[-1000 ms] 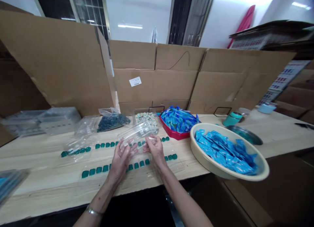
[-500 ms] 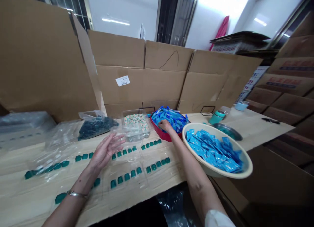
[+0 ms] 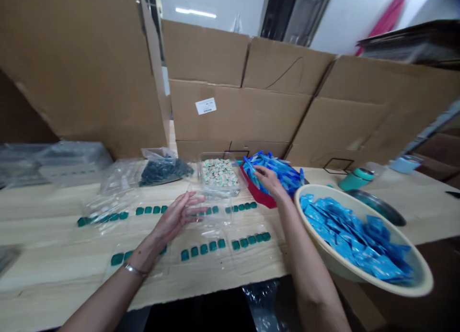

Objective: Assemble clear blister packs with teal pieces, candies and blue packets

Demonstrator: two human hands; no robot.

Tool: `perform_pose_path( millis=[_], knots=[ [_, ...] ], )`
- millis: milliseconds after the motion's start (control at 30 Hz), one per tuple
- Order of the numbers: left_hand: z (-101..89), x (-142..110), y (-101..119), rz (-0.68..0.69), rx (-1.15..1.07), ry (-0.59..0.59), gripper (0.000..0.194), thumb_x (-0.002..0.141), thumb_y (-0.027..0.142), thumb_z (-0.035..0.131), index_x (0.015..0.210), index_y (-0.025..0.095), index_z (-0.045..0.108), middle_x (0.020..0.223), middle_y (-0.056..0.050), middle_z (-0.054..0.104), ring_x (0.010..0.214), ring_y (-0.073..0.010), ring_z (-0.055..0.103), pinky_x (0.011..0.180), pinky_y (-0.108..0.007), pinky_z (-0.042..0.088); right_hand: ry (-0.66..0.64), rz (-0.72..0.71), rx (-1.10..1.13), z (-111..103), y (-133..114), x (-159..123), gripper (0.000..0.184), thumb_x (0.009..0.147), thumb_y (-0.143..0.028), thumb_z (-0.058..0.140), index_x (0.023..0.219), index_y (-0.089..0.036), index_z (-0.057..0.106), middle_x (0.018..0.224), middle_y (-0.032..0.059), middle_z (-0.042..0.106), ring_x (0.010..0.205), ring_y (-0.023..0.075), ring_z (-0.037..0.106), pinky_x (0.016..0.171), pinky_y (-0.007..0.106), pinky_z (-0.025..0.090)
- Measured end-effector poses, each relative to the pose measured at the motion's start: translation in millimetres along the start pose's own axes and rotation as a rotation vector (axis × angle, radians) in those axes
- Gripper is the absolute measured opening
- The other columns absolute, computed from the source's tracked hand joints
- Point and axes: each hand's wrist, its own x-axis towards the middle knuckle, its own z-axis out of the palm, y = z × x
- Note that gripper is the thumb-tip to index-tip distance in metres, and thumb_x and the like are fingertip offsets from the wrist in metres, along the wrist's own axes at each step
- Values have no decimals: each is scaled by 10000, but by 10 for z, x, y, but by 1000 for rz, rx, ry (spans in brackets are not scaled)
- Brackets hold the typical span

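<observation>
Tray (image 3: 264, 198) left of basin (image 3: 335, 257)

Matt brown cardboard (image 3: 230, 123), creased, carries a white paper label (image 3: 206, 106). The worktop (image 3: 46, 286) is pale, smooth-looking wood. Glossy blue film makes up the packets (image 3: 347, 236); their tub (image 3: 424, 286) is smooth cream plastic. The sticks (image 3: 283, 173) look like shiny plastic, the tray (image 3: 261, 197) like red plastic. The bag (image 3: 160, 153) is crinkled clear film, the bracelet (image 3: 134, 269) polished metal.

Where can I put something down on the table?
Bare wood: front left, between the blurry thing at the picture's left edge and the green pieces; also right of the dark dish. Crowded: the middle, by the left hand with clear trays, and around the red tray by the right hand.
</observation>
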Motion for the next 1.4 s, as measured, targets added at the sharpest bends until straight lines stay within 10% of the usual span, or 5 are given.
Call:
perform_pose_path(
  millis=[333, 933, 1167, 1233, 1400],
  knots=[
    [51, -80, -105, 20, -21, -116, 347, 878, 378, 497, 1168, 190, 466, 1241, -164, 564, 942, -279, 658, 765, -423, 535, -479, -629, -530, 303, -692, -1195, 313, 907, -163, 426, 1150, -237, 609, 921, 74, 597, 890, 200, 519, 799, 364, 453],
    [100, -139, -56, -59, -31, -111, 350, 859, 342, 534, 1174, 192, 504, 1246, -154, 570, 942, -277, 657, 736, -406, 551, -291, -646, -700, 557, -655, -1112, 280, 901, -205, 466, 1144, -201, 605, 1019, 101, 580, 961, 227, 503, 848, 375, 447],
    [68, -79, -28, -132, -14, -52, 355, 833, 335, 568, 1162, 204, 550, 1267, -123, 571, 1015, -296, 628, 721, -373, 568, 65, -201, -1095, -541, -546, -1153, 242, 859, -91, 454, 960, -173, 658, 967, 128, 636, 940, 232, 568, 806, 341, 428],
    [84, -91, -44, -145, -2, -76, 377, 827, 339, 576, 1177, 204, 546, 1290, -127, 553, 1037, -306, 615, 725, -374, 568, 19, 153, -1193, -990, -399, -1083, 219, 826, -48, 466, 831, -137, 667, 877, 146, 658, 870, 220, 600, 751, 322, 414],
    [151, -151, -86, -113, 29, -74, 389, 840, 318, 563, 1205, 195, 507, 1260, -153, 568, 998, -295, 635, 721, -366, 563, -98, 321, -1144, -1422, 35, -846, 233, 707, -7, 573, 505, -124, 570, 597, 120, 625, 711, 208, 626, 671, 302, 420]
  ],
)
